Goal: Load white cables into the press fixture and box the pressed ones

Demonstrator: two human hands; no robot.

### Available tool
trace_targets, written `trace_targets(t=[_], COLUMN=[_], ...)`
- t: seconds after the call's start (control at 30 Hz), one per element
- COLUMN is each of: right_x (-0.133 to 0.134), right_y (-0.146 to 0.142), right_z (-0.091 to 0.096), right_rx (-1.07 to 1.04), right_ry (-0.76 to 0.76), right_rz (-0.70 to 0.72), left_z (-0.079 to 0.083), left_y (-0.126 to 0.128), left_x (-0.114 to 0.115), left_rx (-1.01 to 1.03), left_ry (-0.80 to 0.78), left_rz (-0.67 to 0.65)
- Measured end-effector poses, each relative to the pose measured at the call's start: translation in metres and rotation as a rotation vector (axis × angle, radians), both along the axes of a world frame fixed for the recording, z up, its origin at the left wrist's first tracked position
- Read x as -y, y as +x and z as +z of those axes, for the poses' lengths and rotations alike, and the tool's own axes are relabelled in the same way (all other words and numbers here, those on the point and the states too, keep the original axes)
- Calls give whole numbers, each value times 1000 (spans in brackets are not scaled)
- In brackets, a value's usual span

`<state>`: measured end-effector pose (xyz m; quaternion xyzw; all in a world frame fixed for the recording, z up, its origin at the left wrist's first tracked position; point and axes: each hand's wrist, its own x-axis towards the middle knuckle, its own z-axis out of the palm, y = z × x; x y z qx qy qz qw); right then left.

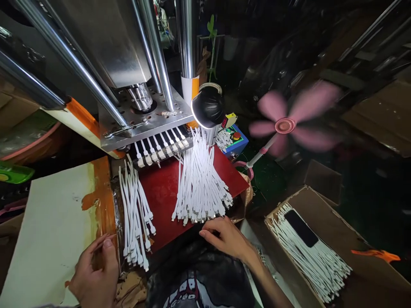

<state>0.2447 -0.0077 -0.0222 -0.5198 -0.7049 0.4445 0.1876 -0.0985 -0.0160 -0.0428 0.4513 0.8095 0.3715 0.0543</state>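
My left hand (98, 269) is over the orange-stained edge of a white board (54, 214), thumb and fingers drawn together. Whatever may be between its fingertips I cannot make out. Just right of it lies a small bundle of short white USB cables (135, 218). My right hand (226, 237) is bent loosely at the connector ends of a larger pile of white cables (202, 184), a gap showing between thumb and forefinger; no cable is visible in it. That pile lies on a red mat (160, 188). A row of white cables sits in a metal fixture (160, 154) under the press plate (154, 115).
Steel press columns (189, 42) rise behind the fixture. A lit black lamp (208, 105) stands by the pile, near a blue control box (236, 141) with a red button. A pink fan (285, 125) spins at right. A cardboard box (359, 273) holds cables and a black phone (301, 227).
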Motion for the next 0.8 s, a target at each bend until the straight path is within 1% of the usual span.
trace_targets(t=[0.07,0.1,0.17,0.27,0.33,0.4,0.43,0.5,0.57,0.63,0.67,0.73,0.8], right_x=[5,7,8,1,-7,-12,-12,-10,-7,-7,-10,-21,-38], right_y=[6,9,13,12,9,8,9,14,23,35,40,50,59], right_z=[-4,-5,-8,-7,-3,2,4,7,10,10,8,3,-5], right_rx=[-54,-77,-119,-224,-326,-412,-443,-480,-505,-513,-510,-482,-406], right_ry=[14,18,25,20,-48,-156,-207,-276,-289,-236,-191,-78,48], right_rz=[9,-1,-57,-143,-171,-173,-161,-108,-62,-90,-137,-287,-453], left_z=[5,7,11,18,22,25,24,19,10,-1,-5,-12,-12], left_y=[4,6,9,13,16,17,16,11,4,-2,-5,-6,-5], left_x=[-3,-4,-6,-8,-8,-8,-7,-6,-4,-3,-3,-3,-1], left_rx=[29,47,66,68,74,68,61,34,-2,-14,-9,31,99], left_ry=[-22,-31,-41,-61,-91,-114,-111,-82,-41,-2,20,68,125], left_rz=[72,83,69,60,77,103,109,79,21,-37,-58,-89,-113])
